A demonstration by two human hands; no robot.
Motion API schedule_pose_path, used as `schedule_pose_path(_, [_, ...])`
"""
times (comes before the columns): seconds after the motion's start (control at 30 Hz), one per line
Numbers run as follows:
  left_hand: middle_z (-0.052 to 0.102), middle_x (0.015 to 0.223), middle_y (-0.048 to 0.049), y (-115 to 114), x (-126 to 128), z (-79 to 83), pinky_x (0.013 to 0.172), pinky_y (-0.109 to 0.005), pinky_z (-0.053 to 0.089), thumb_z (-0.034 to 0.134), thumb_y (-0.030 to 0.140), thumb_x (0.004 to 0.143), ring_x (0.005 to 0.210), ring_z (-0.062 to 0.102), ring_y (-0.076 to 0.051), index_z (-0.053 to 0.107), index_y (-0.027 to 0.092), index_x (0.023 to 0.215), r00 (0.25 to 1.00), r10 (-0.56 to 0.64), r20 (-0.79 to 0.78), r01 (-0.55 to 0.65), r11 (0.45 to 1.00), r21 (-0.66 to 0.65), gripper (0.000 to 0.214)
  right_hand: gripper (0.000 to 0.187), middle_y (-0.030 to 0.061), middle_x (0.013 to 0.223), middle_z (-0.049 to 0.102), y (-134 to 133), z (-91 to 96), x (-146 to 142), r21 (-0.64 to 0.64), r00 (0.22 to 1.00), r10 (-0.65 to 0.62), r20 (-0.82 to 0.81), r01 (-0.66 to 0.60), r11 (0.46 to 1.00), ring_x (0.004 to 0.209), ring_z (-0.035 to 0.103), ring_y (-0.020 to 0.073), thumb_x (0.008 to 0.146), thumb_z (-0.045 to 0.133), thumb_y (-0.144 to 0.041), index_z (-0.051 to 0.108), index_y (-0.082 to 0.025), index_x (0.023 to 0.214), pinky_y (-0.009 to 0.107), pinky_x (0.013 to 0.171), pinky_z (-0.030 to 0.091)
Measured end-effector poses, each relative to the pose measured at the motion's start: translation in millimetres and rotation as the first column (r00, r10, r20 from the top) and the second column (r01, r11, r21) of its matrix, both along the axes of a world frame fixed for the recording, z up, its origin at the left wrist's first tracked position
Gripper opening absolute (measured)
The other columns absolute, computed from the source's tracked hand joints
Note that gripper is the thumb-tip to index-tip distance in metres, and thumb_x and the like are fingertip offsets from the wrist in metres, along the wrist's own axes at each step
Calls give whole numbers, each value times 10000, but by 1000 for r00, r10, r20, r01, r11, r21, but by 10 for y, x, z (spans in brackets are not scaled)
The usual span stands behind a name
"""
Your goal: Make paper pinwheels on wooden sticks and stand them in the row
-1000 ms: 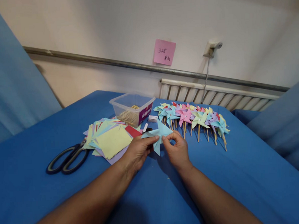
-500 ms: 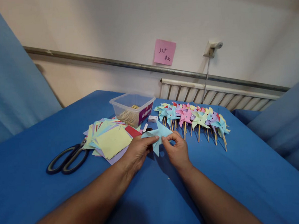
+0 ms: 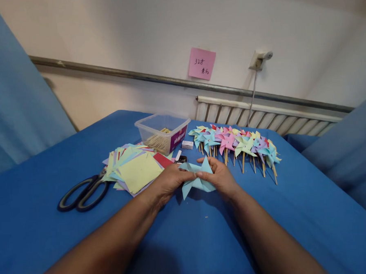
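Observation:
A light blue paper pinwheel [image 3: 200, 184] is held between both hands above the blue table, its pointed blades spread out. My left hand [image 3: 169, 180] pinches it near the centre from the left. My right hand [image 3: 219, 176] grips it from the right, thumb on the centre and fingers behind the paper. Whether a pin sits in its middle I cannot tell. Just behind the hands lie a small dark open box [image 3: 181, 159] and a small white box [image 3: 187, 145].
Loose coloured paper sheets [image 3: 138, 172] lie at the left, with large scissors [image 3: 83, 194] beside them. Behind stands a clear plastic tub [image 3: 142, 127] of wooden sticks. Finished pinwheels on sticks [image 3: 228, 142] lie grouped at the right. A radiator [image 3: 261, 112] lines the wall.
The pinwheel has turned and come slightly lower. My right hand has shifted, its thumb now over the centre and its fingers behind the paper.

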State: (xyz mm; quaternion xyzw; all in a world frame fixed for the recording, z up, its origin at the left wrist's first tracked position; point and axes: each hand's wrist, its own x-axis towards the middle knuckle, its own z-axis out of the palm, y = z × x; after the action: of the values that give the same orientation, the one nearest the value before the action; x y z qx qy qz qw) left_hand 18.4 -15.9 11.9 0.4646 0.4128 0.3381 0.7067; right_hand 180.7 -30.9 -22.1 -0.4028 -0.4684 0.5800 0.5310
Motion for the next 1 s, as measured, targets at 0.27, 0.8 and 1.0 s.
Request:
schedule_pose_path(0.27, [628,582,-28,43,-3,-80,547,-244,419,744,211,598,525,557,-123,650,116,635,999,30,-34,-31,999,-28,139,411,-43,660,655,18,-47,-88,-53,994,-107,-38,105,993,511,574,111,574,805,-325,590,-188,897,232,518,443])
schedule_pose_path(0.8, [702,813,-60,-79,215,-244,740,-293,474,773,255,616,738,630,-168,699,132,878,930,279,241,-250,958,-143,299,421,-9,774,675,8,-205,-382,-48,833,-498,-239,502,863,618,632,133,647,763,-325,517,-189,960,266,598,506])
schedule_pose_path(1.0, [693,716,-51,-46,174,-181,648,-283,469,762,237,581,639,621,-166,701,115,801,945,309,106,-302,950,-77,259,419,-25,731,646,11,-214,-275,-51,862,-442,-249,444,894,561,610,115,664,765,-357,546,-193,981,258,563,498])
